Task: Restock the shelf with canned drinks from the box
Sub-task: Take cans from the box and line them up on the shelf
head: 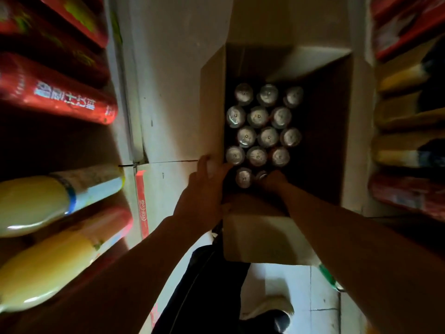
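An open cardboard box [212, 97] stands on the floor below me, with several silver-topped cans [257, 116] upright in rows inside it. My left hand [204, 189] rests on the box's near left corner, fingers spread over the flap. Inside the box at the near row, my right hand [273, 183] curls its fingers round a can [261, 175] that it mostly hides. Another can [243, 177] stands just left of that hand.
Shelves on the left hold large bottles, red [55, 95] above and yellow [48, 263] below. More bottles [404, 116] fill shelves on the right. The box's near flap [262, 237] hangs toward me. My shoe [269, 309] stands on the white tiled floor.
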